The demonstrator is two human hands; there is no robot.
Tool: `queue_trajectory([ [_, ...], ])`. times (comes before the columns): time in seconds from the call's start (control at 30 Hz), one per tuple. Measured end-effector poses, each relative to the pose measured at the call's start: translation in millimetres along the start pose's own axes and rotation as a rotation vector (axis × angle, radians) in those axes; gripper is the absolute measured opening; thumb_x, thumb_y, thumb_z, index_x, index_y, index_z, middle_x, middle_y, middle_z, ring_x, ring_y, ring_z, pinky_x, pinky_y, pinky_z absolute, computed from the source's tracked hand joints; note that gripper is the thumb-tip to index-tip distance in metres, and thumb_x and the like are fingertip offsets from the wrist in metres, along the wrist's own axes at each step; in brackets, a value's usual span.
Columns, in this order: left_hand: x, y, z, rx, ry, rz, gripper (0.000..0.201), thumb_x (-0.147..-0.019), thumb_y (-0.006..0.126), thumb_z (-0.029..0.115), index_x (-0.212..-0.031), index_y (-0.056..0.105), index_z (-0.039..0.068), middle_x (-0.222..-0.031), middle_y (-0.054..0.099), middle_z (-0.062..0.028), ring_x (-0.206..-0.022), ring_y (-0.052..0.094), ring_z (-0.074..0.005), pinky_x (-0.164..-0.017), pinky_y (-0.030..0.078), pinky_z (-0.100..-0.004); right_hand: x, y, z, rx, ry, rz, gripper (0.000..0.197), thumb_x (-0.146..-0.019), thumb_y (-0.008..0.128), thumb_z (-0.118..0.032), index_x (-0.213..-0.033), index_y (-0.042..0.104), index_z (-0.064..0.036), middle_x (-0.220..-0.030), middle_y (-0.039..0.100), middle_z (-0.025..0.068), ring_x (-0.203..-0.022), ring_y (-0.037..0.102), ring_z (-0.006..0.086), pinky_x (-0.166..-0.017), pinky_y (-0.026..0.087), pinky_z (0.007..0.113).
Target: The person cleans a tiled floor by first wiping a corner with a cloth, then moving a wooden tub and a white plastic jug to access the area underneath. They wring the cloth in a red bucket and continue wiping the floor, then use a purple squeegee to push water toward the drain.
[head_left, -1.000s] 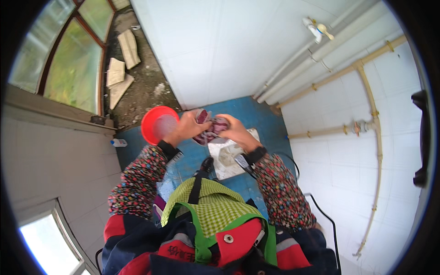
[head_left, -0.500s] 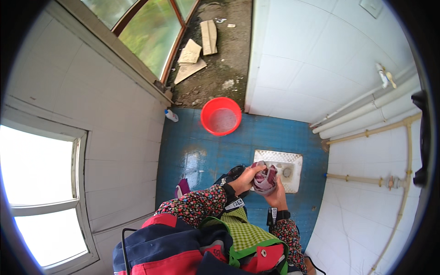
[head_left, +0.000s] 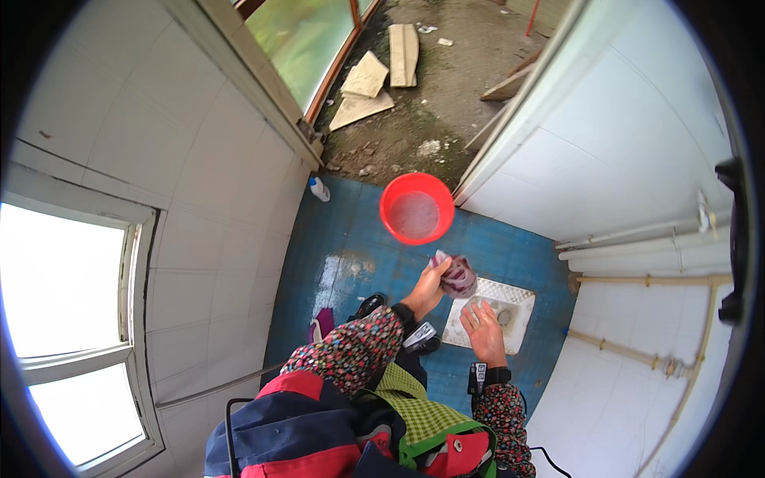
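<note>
My left hand (head_left: 429,288) is closed on a bunched maroon and grey-white cloth (head_left: 459,279), which looks wet. The bundle hangs in the air between the red basin (head_left: 388,209) and the white squat toilet (head_left: 526,307). Apart from the cloth, my right hand (head_left: 484,331) hovers over the toilet's front part with its fingers stretched out and nothing in it. Pale, cloudy liquid shows inside the basin, which stands on the blue floor (head_left: 366,227) by the doorway.
A white bottle with a blue cap (head_left: 319,189) stands by the left wall. Near my feet lies a purple and white item (head_left: 322,325). Pipes (head_left: 621,346) run along the right wall. Broken boards (head_left: 363,110) lie on bare ground beyond the doorway.
My right hand has let go of the cloth and opened. My left hand has carried the bundle forward, closer to the basin. The view has tilted and turned.
</note>
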State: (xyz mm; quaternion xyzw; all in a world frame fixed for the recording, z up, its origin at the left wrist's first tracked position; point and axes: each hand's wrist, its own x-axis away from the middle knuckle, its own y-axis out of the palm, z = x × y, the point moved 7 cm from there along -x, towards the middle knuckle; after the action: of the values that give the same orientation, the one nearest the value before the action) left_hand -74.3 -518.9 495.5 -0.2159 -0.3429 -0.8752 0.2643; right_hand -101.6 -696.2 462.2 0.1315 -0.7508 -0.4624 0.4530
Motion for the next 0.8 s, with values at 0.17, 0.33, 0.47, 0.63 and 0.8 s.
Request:
queue_trajectory([
  [0.17, -79, -28, 26, -0.184, 0.134, 0.149, 0.026, -0.094, 0.055, 0.021, -0.115, 0.057, 0.005, -0.102, 0.064, -0.0051, -0.09, 0.062, -0.0142, -0.074, 0.049, -0.0296, -8, 4, 50, 0.136, 0.19, 0.076, 0.044, -0.094, 0.053, -0.015, -0.132, 0.037, 0.0016, -0.125, 0.052, 0.0171, -0.108, 0.056, 0.0311, -0.094, 0.048, 0.043],
  [0.33, -93, -42, 84, -0.756, 0.476, 0.105, 0.028, -0.092, 0.058, 0.019, -0.11, 0.059, -0.002, -0.096, 0.067, -0.0101, -0.086, 0.064, -0.0158, -0.075, 0.052, -0.0318, 6, 15, 92, 0.161, 0.282, 0.021, 0.044, -0.093, 0.055, -0.014, -0.131, 0.038, 0.0014, -0.125, 0.053, 0.0173, -0.106, 0.057, 0.0297, -0.094, 0.048, 0.042],
  [0.47, -30, -99, 86, -0.353, 0.11, -0.213, 0.027, -0.093, 0.056, 0.014, -0.113, 0.057, -0.004, -0.095, 0.067, -0.0152, -0.079, 0.067, -0.0182, -0.073, 0.055, -0.0312, 9, 13, 90, 0.297, 0.296, 0.18, 0.042, -0.092, 0.056, -0.01, -0.13, 0.041, 0.0005, -0.121, 0.056, 0.0158, -0.103, 0.057, 0.0265, -0.093, 0.048, 0.04],
  [0.63, 145, -316, 142, -0.352, -0.132, 0.392, 0.017, -0.091, 0.059, 0.011, -0.101, 0.063, -0.003, -0.085, 0.067, -0.0114, -0.064, 0.066, -0.0181, -0.055, 0.056, -0.028, -2, 15, 69, 0.597, 0.272, 0.262, 0.031, -0.093, 0.054, -0.009, -0.123, 0.049, -0.0005, -0.112, 0.06, 0.0122, -0.091, 0.06, 0.0197, -0.082, 0.051, 0.035],
  [0.8, 444, -522, 188, -0.605, -0.144, 1.445, 0.032, -0.083, 0.069, 0.03, -0.083, 0.069, -0.002, -0.066, 0.063, -0.0093, -0.056, 0.063, -0.0162, -0.052, 0.056, -0.031, -31, 27, 73, 0.904, 0.314, 0.269, 0.019, -0.093, 0.057, -0.014, -0.108, 0.057, -0.0021, -0.094, 0.064, 0.009, -0.066, 0.058, 0.0132, -0.064, 0.052, 0.029],
])
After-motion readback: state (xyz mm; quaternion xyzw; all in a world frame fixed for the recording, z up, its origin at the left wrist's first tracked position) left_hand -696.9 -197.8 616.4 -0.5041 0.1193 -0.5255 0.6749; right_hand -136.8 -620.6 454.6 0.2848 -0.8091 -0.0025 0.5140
